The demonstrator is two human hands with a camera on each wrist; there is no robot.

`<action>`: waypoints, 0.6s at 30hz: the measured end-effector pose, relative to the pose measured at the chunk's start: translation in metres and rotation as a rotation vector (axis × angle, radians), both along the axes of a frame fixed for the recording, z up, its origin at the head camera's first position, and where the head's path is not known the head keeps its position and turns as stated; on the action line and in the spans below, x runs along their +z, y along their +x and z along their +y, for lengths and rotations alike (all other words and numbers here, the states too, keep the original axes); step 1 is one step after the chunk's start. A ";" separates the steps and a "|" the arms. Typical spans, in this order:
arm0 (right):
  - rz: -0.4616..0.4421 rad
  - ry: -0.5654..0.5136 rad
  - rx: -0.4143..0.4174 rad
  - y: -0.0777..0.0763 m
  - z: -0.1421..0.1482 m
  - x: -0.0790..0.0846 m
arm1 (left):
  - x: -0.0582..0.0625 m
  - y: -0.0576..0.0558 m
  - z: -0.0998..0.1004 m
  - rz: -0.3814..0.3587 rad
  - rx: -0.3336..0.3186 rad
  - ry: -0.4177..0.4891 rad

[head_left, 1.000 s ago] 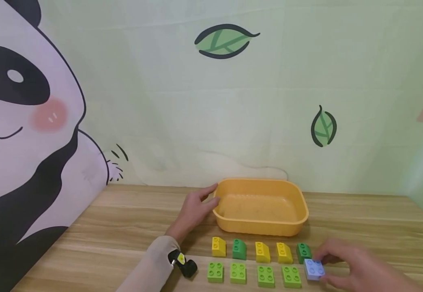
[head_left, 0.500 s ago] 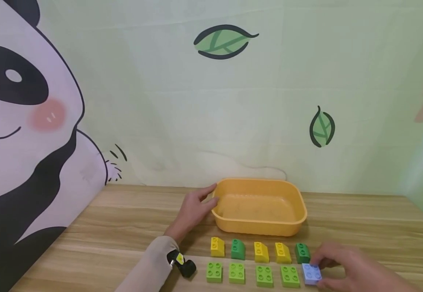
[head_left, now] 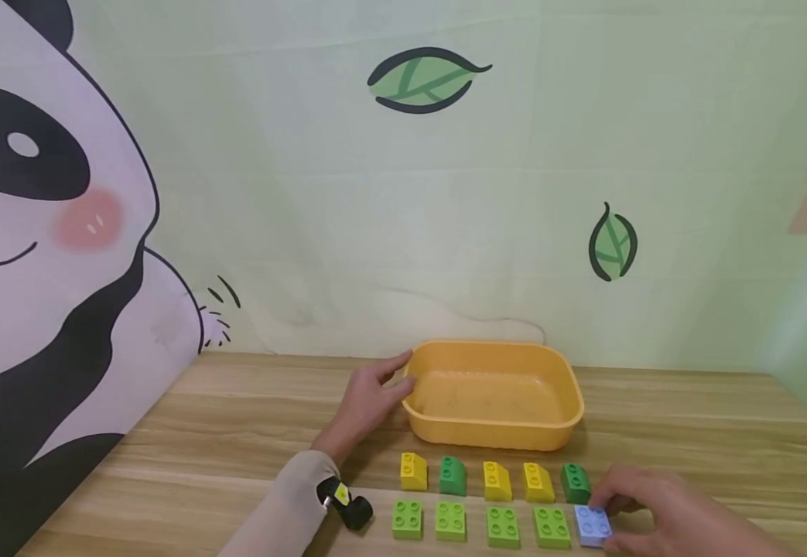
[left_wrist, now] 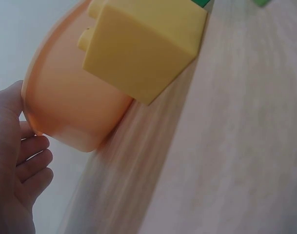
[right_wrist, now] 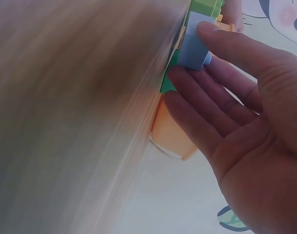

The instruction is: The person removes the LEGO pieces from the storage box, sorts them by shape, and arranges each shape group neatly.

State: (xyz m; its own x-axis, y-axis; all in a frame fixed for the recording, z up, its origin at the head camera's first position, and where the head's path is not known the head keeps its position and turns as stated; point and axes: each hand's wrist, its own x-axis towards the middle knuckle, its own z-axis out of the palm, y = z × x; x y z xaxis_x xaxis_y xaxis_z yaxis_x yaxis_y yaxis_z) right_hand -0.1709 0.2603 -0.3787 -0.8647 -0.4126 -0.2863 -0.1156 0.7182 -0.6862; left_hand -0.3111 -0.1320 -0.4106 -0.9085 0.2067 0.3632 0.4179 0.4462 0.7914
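Note:
My right hand (head_left: 675,510) pinches a light blue toy building block (head_left: 593,527) between thumb and fingers, at the right end of the front row. In the right wrist view, the thumb lies against one face of the block (right_wrist: 193,43) and fingertips meet its lower side. My left hand (head_left: 368,398) holds the left rim of an orange plastic basin (head_left: 494,433), its thumb over the edge and the other fingers outside. Left of the blue block are several lime green blocks (head_left: 552,528). A dark green sloped block (head_left: 576,483) sits just behind it.
The back row also has yellow sloped blocks (head_left: 413,472) and another green one (head_left: 453,476), between the front row and the basin. A wood-grain table (head_left: 236,410) carries everything. Behind it hangs a pale green cloth (head_left: 292,232) printed with a panda and leaves.
My right hand has brought the light blue block slightly nearer to me, into line with the lime green blocks. The left hand keeps its place on the basin.

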 end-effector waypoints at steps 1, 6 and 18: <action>-0.001 0.005 -0.004 0.000 0.000 0.000 | 0.000 0.000 0.000 -0.001 0.001 0.001; -0.010 0.025 -0.019 -0.001 -0.002 0.000 | 0.001 0.001 0.001 0.000 0.004 0.001; -0.023 0.023 -0.016 -0.001 -0.003 -0.002 | 0.001 0.001 0.001 0.002 0.003 0.004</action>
